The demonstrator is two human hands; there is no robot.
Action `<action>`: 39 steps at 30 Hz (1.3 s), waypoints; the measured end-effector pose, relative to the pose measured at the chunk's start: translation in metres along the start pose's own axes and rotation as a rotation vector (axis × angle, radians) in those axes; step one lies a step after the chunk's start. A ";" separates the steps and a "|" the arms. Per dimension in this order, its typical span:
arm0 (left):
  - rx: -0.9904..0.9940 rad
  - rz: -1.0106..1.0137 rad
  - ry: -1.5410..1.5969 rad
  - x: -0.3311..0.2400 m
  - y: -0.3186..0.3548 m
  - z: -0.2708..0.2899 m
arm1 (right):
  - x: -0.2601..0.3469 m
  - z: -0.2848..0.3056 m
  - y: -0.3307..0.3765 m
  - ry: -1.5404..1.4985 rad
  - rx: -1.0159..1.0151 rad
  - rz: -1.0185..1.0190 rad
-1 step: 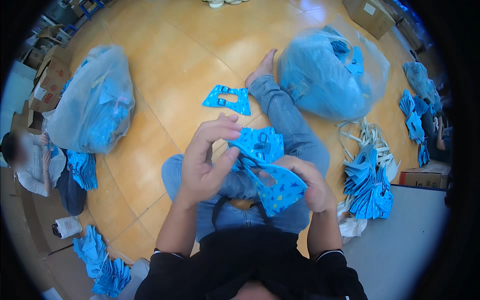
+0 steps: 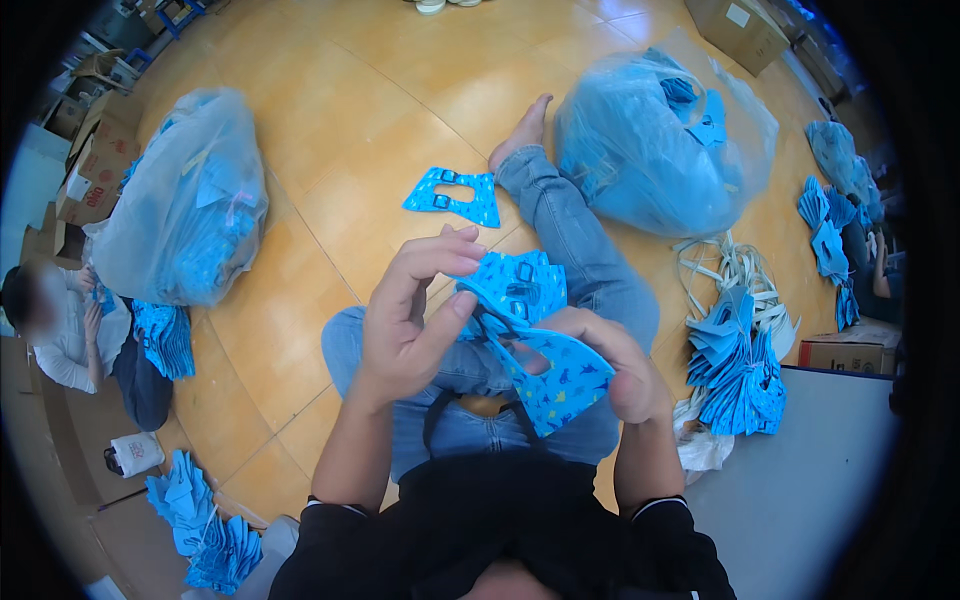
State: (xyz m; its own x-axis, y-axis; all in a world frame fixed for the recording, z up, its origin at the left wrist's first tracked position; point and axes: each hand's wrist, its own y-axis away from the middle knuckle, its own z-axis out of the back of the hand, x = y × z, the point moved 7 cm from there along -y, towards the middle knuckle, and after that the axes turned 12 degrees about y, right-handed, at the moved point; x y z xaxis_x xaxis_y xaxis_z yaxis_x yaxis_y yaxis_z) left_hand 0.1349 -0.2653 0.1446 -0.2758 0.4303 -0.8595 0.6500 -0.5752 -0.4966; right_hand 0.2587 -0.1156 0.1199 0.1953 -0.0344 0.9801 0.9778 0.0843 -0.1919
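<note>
A blue printed fabric piece with a cut-out opening is held bent over my lap. My right hand grips its right edge, the thumb along the top. The thumb and fingers of my left hand close around its far left end, where a dark strap shows; the exact grip is partly hidden. Just beyond, more blue printed pieces with a black buckle lie over my legs, partly covered by the held piece. Another piece with two black buckles lies flat on the floor near my foot.
Big clear plastic bags of blue pieces stand at left and right. Bundles of blue pieces with pale straps lie to my right, another bundle at lower left. A person sits at far left near cardboard boxes.
</note>
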 end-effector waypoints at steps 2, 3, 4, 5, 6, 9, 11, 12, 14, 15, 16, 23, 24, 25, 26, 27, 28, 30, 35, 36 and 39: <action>0.017 0.077 0.152 0.006 0.000 -0.002 | 0.004 -0.007 -0.002 -0.040 -0.002 0.015; 0.019 0.091 0.183 0.006 0.001 -0.003 | 0.006 -0.013 -0.003 -0.194 0.094 0.001; 0.024 0.096 0.213 0.009 -0.004 -0.002 | 0.003 -0.012 -0.006 -0.224 0.089 -0.055; 0.062 0.102 0.191 0.009 -0.004 -0.004 | 0.005 -0.013 -0.007 -0.257 0.080 -0.084; 0.100 0.106 0.169 0.009 -0.005 -0.007 | 0.008 -0.013 -0.008 -0.297 0.065 -0.086; 0.183 0.096 0.118 0.009 -0.003 -0.016 | -0.002 -0.012 -0.008 -0.216 -0.080 -0.320; 0.272 0.096 0.079 0.010 -0.001 -0.024 | -0.004 -0.017 -0.009 -0.255 -0.099 -0.358; 0.334 0.106 0.052 0.011 0.001 -0.029 | -0.005 -0.019 -0.010 -0.270 -0.100 -0.363; 0.389 0.120 0.051 0.012 0.004 -0.035 | -0.011 -0.022 -0.011 -0.301 -0.091 -0.394; 0.381 0.125 0.075 0.014 0.005 -0.036 | -0.013 -0.024 -0.012 -0.342 -0.068 -0.389; 0.374 0.134 0.097 0.015 0.006 -0.036 | -0.014 -0.025 -0.013 -0.380 -0.058 -0.380; 0.317 0.137 0.148 0.019 0.006 -0.031 | -0.023 -0.026 -0.013 -0.426 -0.103 -0.381; 0.305 0.127 0.137 0.019 0.006 -0.030 | -0.024 -0.025 -0.013 -0.400 -0.114 -0.380; 0.291 0.119 0.125 0.019 0.005 -0.029 | -0.023 -0.024 -0.013 -0.389 -0.127 -0.364; 0.291 0.116 0.125 0.019 0.005 -0.029 | -0.025 -0.023 -0.013 -0.368 -0.136 -0.380; 0.291 0.115 0.124 0.019 0.004 -0.029 | -0.025 -0.023 -0.013 -0.361 -0.148 -0.382; 0.290 0.116 0.123 0.020 0.004 -0.029 | -0.025 -0.022 -0.014 -0.355 -0.160 -0.385; 0.290 0.113 0.117 0.020 0.003 -0.029 | -0.025 -0.022 -0.014 -0.351 -0.167 -0.391; 0.300 0.119 0.106 0.021 0.002 -0.029 | -0.025 -0.021 -0.015 -0.376 -0.183 -0.411; 0.307 0.130 0.113 0.022 0.003 -0.029 | -0.024 -0.020 -0.015 -0.372 -0.187 -0.394; 0.303 0.151 0.109 0.024 0.004 -0.029 | -0.024 -0.020 -0.016 -0.373 -0.171 -0.376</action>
State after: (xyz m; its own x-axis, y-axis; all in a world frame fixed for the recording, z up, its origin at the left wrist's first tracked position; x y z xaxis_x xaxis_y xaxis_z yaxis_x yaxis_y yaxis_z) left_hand 0.1513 -0.2367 0.1254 -0.1045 0.3874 -0.9160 0.4337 -0.8111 -0.3925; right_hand 0.2395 -0.1360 0.0988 -0.1792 0.3270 0.9279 0.9794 -0.0299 0.1997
